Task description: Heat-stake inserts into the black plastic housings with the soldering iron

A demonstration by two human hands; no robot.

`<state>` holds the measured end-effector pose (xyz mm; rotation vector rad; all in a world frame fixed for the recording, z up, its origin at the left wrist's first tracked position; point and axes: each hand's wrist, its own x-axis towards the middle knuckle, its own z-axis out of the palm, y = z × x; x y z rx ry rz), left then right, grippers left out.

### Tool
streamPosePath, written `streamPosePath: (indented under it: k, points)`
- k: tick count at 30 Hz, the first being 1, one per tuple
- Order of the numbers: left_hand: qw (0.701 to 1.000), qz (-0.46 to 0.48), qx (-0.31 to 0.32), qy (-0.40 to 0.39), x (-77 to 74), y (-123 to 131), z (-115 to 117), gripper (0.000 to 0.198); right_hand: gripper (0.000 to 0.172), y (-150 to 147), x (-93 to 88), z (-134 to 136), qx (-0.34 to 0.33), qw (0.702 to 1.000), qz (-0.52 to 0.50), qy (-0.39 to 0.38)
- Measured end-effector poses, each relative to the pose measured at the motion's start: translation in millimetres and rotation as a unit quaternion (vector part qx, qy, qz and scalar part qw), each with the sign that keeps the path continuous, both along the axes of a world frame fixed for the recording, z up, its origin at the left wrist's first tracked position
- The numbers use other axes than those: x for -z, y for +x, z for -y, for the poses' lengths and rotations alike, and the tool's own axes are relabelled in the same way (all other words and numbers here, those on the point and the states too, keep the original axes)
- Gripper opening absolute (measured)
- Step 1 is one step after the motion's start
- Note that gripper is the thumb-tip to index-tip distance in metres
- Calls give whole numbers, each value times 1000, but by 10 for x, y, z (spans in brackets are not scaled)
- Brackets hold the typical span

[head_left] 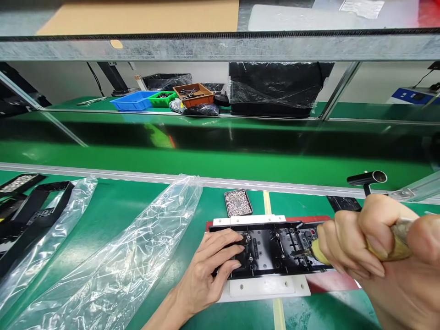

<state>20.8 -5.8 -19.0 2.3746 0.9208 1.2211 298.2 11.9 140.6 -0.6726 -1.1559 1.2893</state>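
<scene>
The black housing (270, 252) lies on the white fixture (263, 286), roughly parallel to the far edge of the table (120, 198). The parts tray (227, 205) sits between the housing and that edge. The left hand (206, 265) rests on the housing's left end, fingers bent; whether its grip clasps an edge cannot be told. The right hand's (359, 243) grip is closed around the yellow-handled tool (321, 253), metal tip at the housing's right-hand section.
</scene>
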Motion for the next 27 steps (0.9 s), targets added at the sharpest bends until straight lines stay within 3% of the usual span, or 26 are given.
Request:
streamPosePath:
  k: [8, 27]
  points:
    - [1000, -2, 3, -9, 0, -15, 3, 30, 59, -170, 138, 6, 34, 999, -5, 7]
    - [1000, 5, 8, -10, -45, 2, -12, 27, 63, -212, 204, -29, 26, 998, 50, -3]
